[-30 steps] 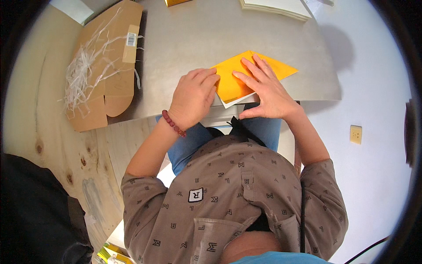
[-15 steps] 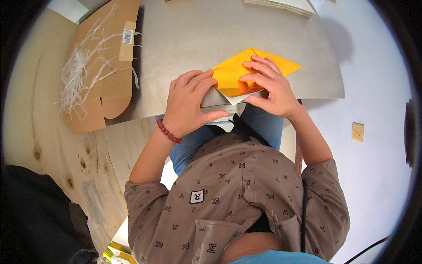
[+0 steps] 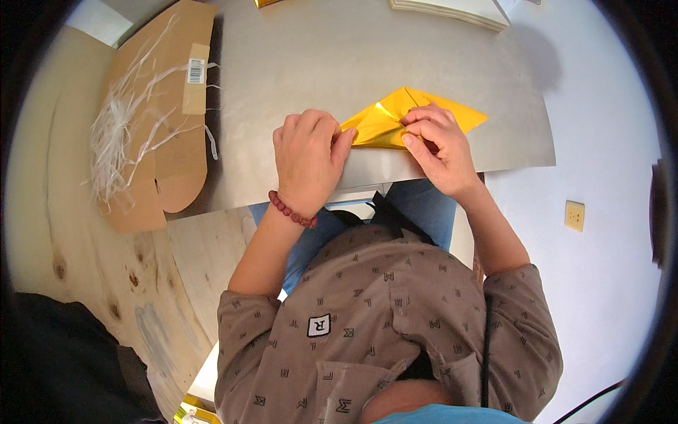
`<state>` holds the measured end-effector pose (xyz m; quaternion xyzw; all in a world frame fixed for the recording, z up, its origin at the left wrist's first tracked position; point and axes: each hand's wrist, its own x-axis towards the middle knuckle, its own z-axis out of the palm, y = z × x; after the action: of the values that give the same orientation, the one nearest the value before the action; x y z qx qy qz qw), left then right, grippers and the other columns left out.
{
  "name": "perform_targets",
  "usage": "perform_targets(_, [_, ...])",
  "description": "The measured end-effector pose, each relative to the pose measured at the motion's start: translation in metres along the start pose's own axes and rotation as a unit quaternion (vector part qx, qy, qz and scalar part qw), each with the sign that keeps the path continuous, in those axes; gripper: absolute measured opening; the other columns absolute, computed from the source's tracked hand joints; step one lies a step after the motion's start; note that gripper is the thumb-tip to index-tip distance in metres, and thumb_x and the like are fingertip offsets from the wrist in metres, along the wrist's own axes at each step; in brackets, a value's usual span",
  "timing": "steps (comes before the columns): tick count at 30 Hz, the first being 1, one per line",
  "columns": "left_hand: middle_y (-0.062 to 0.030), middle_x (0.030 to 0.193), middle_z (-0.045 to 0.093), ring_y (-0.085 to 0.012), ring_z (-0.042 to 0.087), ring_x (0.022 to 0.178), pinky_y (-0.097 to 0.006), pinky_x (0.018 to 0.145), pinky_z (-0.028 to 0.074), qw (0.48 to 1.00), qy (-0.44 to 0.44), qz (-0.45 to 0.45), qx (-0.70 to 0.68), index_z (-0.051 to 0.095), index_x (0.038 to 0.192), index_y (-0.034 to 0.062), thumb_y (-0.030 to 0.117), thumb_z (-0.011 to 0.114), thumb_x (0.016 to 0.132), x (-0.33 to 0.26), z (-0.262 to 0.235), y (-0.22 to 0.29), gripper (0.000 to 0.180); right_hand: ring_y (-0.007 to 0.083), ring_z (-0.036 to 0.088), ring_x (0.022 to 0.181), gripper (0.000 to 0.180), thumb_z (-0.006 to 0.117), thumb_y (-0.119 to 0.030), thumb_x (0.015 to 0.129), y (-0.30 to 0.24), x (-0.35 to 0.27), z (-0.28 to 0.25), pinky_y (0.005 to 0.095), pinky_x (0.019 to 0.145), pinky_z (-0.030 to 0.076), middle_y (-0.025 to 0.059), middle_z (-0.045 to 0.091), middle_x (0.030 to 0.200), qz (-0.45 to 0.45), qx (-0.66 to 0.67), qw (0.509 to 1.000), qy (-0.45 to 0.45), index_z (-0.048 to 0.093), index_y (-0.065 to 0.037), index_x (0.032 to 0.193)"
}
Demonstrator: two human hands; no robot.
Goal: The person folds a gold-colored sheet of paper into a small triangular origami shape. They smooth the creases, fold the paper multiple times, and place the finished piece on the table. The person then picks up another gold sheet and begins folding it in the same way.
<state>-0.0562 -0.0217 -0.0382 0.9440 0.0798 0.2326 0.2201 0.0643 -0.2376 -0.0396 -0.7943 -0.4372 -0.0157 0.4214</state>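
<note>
The right hand (image 3: 441, 150) is almost closed: its thumb and forefinger pinch the near edge of a shiny golden-yellow folded sheet (image 3: 378, 131), and the other fingers are curled above it. The left hand (image 3: 305, 152) is bent downward, with its thumb at the left end of the sheet; its fingertips are hidden, so I cannot tell whether it grips or only presses.

The sheet lies on the grey, metal-looking tabletop (image 3: 318, 63), just inside the near edge and in its right half. One point looks to the far edge, another to the right edge.

In my judgement, the step in hand is to fold the near part over. To do it well, the left thumb should hold its end firmly, so the sheet does not turn. The right hand should first align the edge, and only then press the crease from the middle outward. The surface already shows some wrinkles, so a light pressure seems wiser.

Farther out, a brown cardboard piece (image 3: 185, 148) with thin white strips (image 3: 111, 145) lies along the tabletop's left edge, and a white flat stack (image 3: 452, 8) is near its far right corner.
</note>
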Motion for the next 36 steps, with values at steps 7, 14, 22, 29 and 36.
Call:
perform_targets(7, [-0.0059,0.100,0.067,-0.0288,0.060,0.097,-0.043,0.087,0.043,1.000,0.009,0.005,-0.029,0.068,0.093,0.0080,0.020,0.079,0.086,0.001,-0.005,0.002,0.018,0.0304,0.062,0.112,0.013,0.074,-0.010,0.089,-0.004,0.001,0.000,0.0403,0.097,0.047,0.0109,0.070,0.113,0.031,-0.024,0.999,0.013,0.063,-0.004,0.086])
perform_targets(14, [-0.0111,0.132,0.068,-0.0301,0.059,0.129,-0.044,0.106,0.042,0.986,-0.038,0.111,-0.120,0.071,0.119,0.0057,0.008,0.077,0.084,-0.026,-0.024,0.024,0.036,0.0308,0.062,0.113,0.014,0.076,-0.006,0.086,-0.004,0.002,0.002,0.0397,0.097,0.048,0.0108,0.070,0.115,0.031,-0.019,0.999,0.016,0.062,-0.004,0.085])
perform_targets(22, [-0.0073,0.153,0.056,-0.0254,0.048,0.145,-0.049,0.116,0.034,0.986,-0.136,0.083,-0.049,0.064,0.140,0.0095,0.016,0.081,0.080,-0.037,-0.021,0.025,0.063,0.0316,0.063,0.112,0.017,0.079,-0.006,0.083,-0.005,0.004,0.005,0.0410,0.096,0.048,0.0108,0.071,0.111,0.031,-0.034,0.999,0.018,0.063,-0.004,0.084])
perform_targets(29, [-0.0066,0.156,0.054,-0.0250,0.044,0.149,-0.054,0.120,0.030,0.982,-0.165,0.069,-0.058,0.061,0.143,0.0104,0.020,0.085,0.075,-0.038,-0.024,0.019,0.073,0.0312,0.064,0.114,0.017,0.079,-0.002,0.083,-0.006,0.004,0.007,0.0421,0.098,0.049,0.0101,0.071,0.112,0.048,-0.039,0.998,0.025,0.062,-0.004,0.084])
perform_targets(36, [-0.0047,0.160,0.048,-0.0246,0.039,0.152,-0.056,0.122,0.026,0.980,-0.181,0.060,-0.050,0.056,0.148,0.0114,0.024,0.087,0.070,-0.033,-0.021,0.018,0.084,0.0310,0.064,0.115,0.019,0.079,0.000,0.083,-0.007,0.004,0.010,0.0413,0.097,0.050,0.0103,0.071,0.112,0.064,-0.061,0.995,0.040,0.061,-0.004,0.083])
